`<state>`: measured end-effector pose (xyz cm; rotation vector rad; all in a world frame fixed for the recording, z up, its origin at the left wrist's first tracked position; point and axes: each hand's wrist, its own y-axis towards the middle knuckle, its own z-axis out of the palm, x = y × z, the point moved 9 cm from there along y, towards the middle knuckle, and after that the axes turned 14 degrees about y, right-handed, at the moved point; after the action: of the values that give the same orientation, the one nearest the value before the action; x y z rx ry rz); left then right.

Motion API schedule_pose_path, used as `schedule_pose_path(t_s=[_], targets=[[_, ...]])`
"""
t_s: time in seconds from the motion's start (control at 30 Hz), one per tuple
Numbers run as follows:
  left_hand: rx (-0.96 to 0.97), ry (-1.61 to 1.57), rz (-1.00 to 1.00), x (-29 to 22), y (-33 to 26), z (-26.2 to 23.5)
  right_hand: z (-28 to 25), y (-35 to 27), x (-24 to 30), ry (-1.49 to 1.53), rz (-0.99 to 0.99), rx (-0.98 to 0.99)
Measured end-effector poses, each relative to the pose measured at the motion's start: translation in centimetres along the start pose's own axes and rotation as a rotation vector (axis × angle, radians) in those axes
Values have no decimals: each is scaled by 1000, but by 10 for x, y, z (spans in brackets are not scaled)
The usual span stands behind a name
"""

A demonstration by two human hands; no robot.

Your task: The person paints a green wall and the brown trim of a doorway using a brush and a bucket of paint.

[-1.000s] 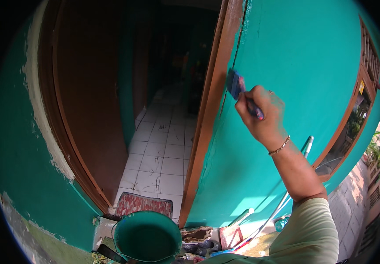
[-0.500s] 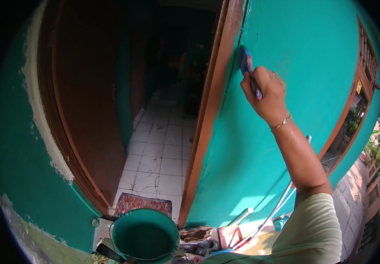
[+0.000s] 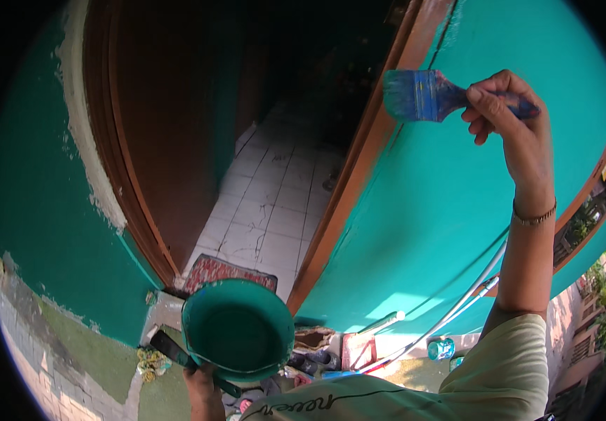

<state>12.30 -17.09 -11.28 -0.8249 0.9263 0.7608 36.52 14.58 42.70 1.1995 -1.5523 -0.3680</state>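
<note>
gripping a paintbrush (image 3: 422,95) aloft, right hand (image 3: 506,112); left hand (image 3: 201,382) clasps the paint bucket (image 3: 238,330) below.

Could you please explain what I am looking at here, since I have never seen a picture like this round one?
A wide fisheye camera worn on a person's head looks down at their own two bare hands, so straight edges bend. The right hand is raised, holding a paintbrush with teal-wet bristles near the teal wall beside a brown door frame. The left hand, low in the picture, holds a round pail coated in teal paint. Beyond the open doorway lie a white tiled floor and a red mat.
</note>
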Motion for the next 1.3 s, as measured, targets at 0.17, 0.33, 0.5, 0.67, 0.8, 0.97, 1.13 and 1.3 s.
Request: schedule_pose_path(t_s=[0.17,0.33,0.5,0.67,0.8,0.97,1.13,1.3], targets=[[94,22,40,-18,-11,34,148,-133,-53,265,158,587],[183,2,80,-46,-19,64,227,-188,-83,288,197,797],[206,50,97,-62,-21,77,268,-202,-107,148,141,874],[204,71,90,-74,-23,82,284,-206,-111,134,75,848],[234,79,71,-80,-25,81,294,-209,-100,24,-14,879],[275,143,105,-91,-28,82,308,-220,-74,-59,-209,929],[298,158,144,-103,-31,85,325,-230,-81,-151,-236,949],[302,160,164,-106,-29,82,331,-230,-80,-218,-266,918]])
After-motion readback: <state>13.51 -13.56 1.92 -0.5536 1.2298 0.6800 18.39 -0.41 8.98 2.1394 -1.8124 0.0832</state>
